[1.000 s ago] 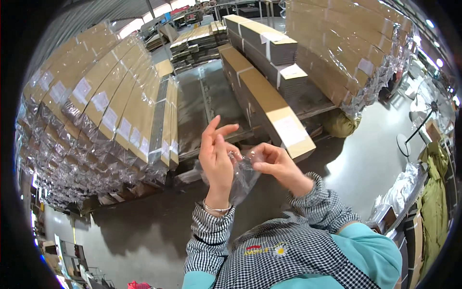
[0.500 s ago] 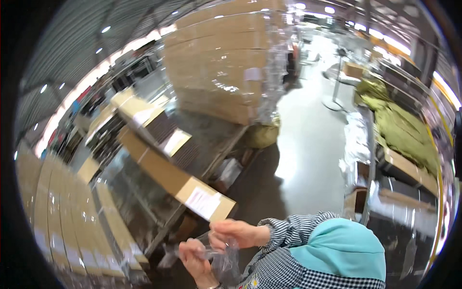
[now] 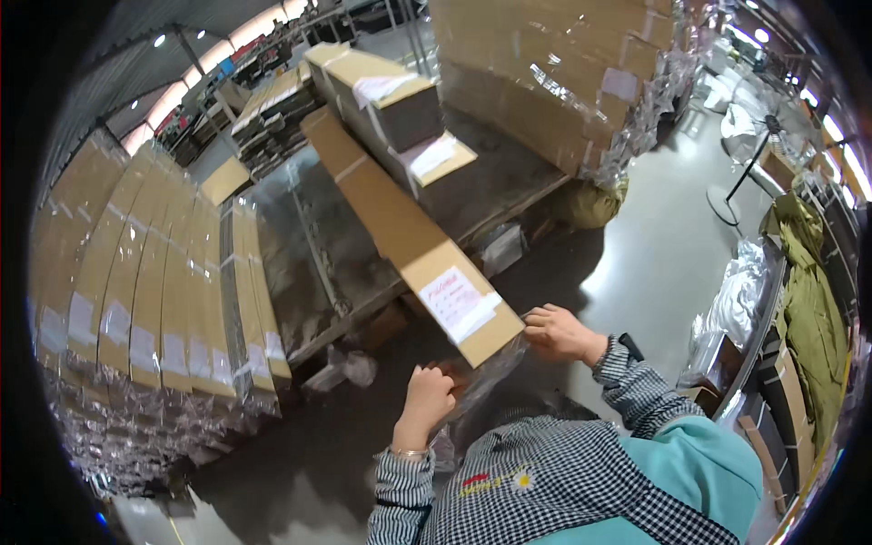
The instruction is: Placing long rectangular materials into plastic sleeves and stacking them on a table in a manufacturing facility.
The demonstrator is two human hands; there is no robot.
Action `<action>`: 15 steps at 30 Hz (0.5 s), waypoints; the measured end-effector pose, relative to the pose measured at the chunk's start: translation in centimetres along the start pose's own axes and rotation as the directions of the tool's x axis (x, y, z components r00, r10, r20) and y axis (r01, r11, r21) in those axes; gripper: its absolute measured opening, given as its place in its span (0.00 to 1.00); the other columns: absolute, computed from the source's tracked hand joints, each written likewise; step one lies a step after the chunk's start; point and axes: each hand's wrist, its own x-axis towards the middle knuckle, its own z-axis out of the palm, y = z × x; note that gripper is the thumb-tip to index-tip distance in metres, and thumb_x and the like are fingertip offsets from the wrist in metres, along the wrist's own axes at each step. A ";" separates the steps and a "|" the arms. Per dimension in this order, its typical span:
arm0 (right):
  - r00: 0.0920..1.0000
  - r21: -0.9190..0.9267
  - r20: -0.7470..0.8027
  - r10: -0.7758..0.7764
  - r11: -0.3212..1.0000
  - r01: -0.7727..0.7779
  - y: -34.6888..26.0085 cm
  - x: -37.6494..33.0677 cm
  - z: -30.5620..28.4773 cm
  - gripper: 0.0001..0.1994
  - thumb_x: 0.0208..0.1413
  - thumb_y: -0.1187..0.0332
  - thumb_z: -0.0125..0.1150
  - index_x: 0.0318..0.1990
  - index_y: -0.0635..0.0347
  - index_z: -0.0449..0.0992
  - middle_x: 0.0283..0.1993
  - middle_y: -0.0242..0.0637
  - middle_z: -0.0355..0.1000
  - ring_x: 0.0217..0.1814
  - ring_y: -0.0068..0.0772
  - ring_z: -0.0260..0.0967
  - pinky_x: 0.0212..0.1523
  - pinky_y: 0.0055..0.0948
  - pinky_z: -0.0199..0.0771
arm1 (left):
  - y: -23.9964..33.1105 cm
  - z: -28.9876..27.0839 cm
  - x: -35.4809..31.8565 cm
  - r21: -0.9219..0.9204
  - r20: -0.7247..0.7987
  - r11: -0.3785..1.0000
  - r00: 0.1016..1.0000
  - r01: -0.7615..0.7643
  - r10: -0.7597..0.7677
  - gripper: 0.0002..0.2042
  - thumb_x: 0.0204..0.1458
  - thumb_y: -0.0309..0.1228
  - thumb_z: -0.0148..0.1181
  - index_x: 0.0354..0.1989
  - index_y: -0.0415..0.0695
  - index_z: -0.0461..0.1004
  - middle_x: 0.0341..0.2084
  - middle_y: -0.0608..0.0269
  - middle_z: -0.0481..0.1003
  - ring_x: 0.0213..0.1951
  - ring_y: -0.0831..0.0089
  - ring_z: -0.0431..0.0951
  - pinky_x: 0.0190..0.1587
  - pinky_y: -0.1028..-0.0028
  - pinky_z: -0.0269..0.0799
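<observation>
The left hand (image 3: 431,395), at 8 o'clock of the clear film (image 3: 490,377), and the right hand (image 3: 559,332), at 2 o'clock, are clamping their fingers on it, beside the near end of the long carton (image 3: 400,238). Keeping even tension is probably sparing it corner snags.

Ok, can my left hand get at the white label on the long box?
Probably yes: the white label shows unblocked on the long box, near your left hand, which seems to hold clear film.
</observation>
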 end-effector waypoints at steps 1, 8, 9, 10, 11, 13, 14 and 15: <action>0.999 0.114 -0.040 0.012 0.993 -0.007 0.0 0.9 -1.3 0.06 0.43 0.68 0.60 0.27 0.57 0.70 0.33 0.39 0.68 0.40 0.42 0.70 0.40 0.40 0.70 | 0.7 -2.9 0.2 -0.388 -0.098 0.920 0.995 -0.060 0.024 0.08 0.47 0.23 0.63 0.36 0.45 0.83 0.33 0.60 0.79 0.38 0.61 0.78 0.54 0.62 0.68; 0.816 0.917 -0.164 0.554 0.390 -0.080 -2.2 5.8 0.1 0.05 0.63 0.71 0.53 0.37 0.64 0.71 0.30 0.30 0.66 0.36 0.20 0.63 0.39 0.23 0.67 | -0.6 -2.1 2.4 -0.977 -0.103 -0.158 0.963 -0.145 -0.249 0.04 0.57 0.19 0.53 0.34 0.38 0.75 0.27 0.63 0.78 0.28 0.81 0.74 0.32 0.81 0.67; 0.775 0.834 -0.200 0.599 0.520 -0.187 -2.1 6.0 0.8 0.05 0.64 0.71 0.55 0.41 0.64 0.73 0.32 0.29 0.68 0.37 0.21 0.66 0.41 0.23 0.70 | -1.8 -0.2 3.1 -0.981 -0.105 -0.132 0.959 -0.144 -0.263 0.04 0.58 0.20 0.53 0.35 0.39 0.75 0.27 0.63 0.78 0.28 0.82 0.74 0.32 0.82 0.67; 0.802 0.777 -0.301 0.516 0.620 -0.107 -0.7 5.3 1.4 0.03 0.63 0.73 0.57 0.41 0.62 0.74 0.35 0.32 0.71 0.41 0.24 0.70 0.45 0.27 0.72 | -1.2 -0.8 3.7 -0.997 -0.024 0.080 0.958 -0.001 -0.287 0.03 0.56 0.21 0.55 0.35 0.38 0.76 0.25 0.66 0.77 0.29 0.82 0.74 0.33 0.81 0.69; 0.838 0.688 -0.299 0.457 0.712 -0.143 0.4 4.1 2.2 0.04 0.63 0.72 0.59 0.41 0.62 0.74 0.38 0.34 0.71 0.42 0.27 0.70 0.46 0.29 0.73 | -0.4 -1.3 3.9 -0.964 0.045 0.240 0.960 0.115 -0.278 0.03 0.54 0.19 0.56 0.34 0.36 0.76 0.23 0.67 0.75 0.30 0.78 0.75 0.36 0.77 0.72; 0.871 0.610 -0.334 0.361 0.787 -0.093 2.0 5.2 3.1 0.05 0.63 0.71 0.59 0.42 0.62 0.73 0.38 0.36 0.70 0.43 0.29 0.70 0.47 0.30 0.73 | -3.9 3.5 4.7 -0.968 0.007 0.240 0.960 0.076 -0.279 0.04 0.51 0.16 0.55 0.33 0.35 0.75 0.24 0.65 0.75 0.31 0.74 0.75 0.39 0.72 0.72; 0.839 0.667 -0.348 0.417 0.740 -0.091 2.2 6.5 2.9 0.06 0.63 0.70 0.59 0.41 0.63 0.72 0.41 0.39 0.71 0.43 0.32 0.71 0.44 0.32 0.72 | -5.1 3.7 5.8 -0.915 -0.213 0.400 0.902 -0.049 -0.375 0.05 0.52 0.15 0.54 0.34 0.35 0.75 0.26 0.65 0.75 0.32 0.73 0.74 0.40 0.71 0.72; 0.795 0.708 -0.404 0.452 0.705 -0.041 1.8 8.2 2.8 0.08 0.64 0.67 0.58 0.41 0.64 0.71 0.39 0.41 0.72 0.41 0.32 0.71 0.43 0.33 0.73 | -6.0 3.5 6.6 -0.817 -0.432 0.558 0.793 -0.143 -0.430 0.06 0.52 0.14 0.53 0.35 0.34 0.75 0.29 0.64 0.75 0.34 0.73 0.74 0.41 0.70 0.71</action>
